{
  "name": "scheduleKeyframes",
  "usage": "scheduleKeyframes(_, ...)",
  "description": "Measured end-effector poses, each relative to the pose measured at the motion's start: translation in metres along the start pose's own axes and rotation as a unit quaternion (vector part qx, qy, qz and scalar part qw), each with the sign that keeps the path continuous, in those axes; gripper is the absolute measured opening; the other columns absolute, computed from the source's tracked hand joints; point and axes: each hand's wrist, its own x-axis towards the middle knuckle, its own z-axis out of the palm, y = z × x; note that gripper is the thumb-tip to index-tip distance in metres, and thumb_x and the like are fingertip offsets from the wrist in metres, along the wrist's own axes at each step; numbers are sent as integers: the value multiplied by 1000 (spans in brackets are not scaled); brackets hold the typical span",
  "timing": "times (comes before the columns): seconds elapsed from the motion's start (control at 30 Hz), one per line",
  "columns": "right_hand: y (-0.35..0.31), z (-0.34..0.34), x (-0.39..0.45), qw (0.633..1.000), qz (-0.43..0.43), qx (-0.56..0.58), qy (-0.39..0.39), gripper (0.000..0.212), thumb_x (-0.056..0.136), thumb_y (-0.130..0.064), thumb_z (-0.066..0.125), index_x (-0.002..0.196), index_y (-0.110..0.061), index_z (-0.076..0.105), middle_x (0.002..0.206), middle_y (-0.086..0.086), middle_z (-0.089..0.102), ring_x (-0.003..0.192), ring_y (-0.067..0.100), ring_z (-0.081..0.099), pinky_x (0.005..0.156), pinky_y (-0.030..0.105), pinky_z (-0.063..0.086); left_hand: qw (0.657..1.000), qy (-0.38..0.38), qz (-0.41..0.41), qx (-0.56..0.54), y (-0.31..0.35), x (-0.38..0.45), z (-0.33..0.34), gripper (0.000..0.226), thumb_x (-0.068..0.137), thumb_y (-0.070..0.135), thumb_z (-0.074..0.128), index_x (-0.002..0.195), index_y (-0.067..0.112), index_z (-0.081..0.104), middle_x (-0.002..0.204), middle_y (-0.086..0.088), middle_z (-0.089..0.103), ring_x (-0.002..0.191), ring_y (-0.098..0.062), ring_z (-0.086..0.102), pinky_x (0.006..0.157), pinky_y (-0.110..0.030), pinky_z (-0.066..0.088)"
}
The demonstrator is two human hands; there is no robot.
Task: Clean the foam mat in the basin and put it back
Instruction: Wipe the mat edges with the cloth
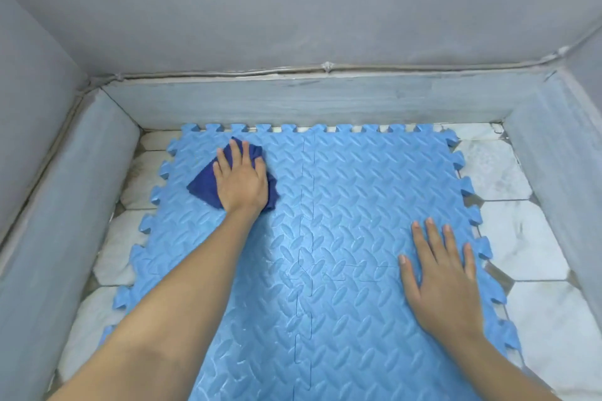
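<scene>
The blue foam mat (342,238) lies flat on the pale tiled floor (508,238) of the basin (293,104), its jigsaw-toothed edges showing along the far side and both flanks, tile left bare around it. It is made of interlocked pieces — a seam runs down its middle from twelve o'clock toward six.

The left hand (242,177) is stretched out to about eleven o'clock, fingers straight and spread, pressing a dark blue cloth (205,187) flat against the mat near its far left corner. The cloth pokes out past the hand on the left side and beyond the fingertips. The right hand (443,277) rests palm-down at roughly four o'clock, fingers straight and fanned, lying on the mat close to its right edge — holding nothing. The two hands are well apart, one on each half of the mat.

Low grey walls ring the basin on three sides.
</scene>
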Motion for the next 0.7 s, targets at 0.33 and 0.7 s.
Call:
scheduleKeyframes(0.33, 3, -4, 3, 999, 7, 31, -2, 64, 94, -50, 31, 149, -18, 39, 158, -1, 33, 149, 19, 21, 121, 48, 12, 845, -169, 500, 80, 220, -79, 51, 58, 100, 42, 30, 153, 24, 14, 162, 2, 4, 149, -17, 0, 119, -37, -1)
scheduleKeyframes(0.7, 4, -5, 3, 999, 4, 52, -6, 62, 95, -50, 32, 151, -23, 36, 159, -5, 28, 150, 15, 15, 122, 45, 10, 998, 12, 43, 36, -103, 41, -24, 70, 88, 45, 22, 150, 14, 28, 155, -14, 29, 140, -34, 27, 113, -50, 22)
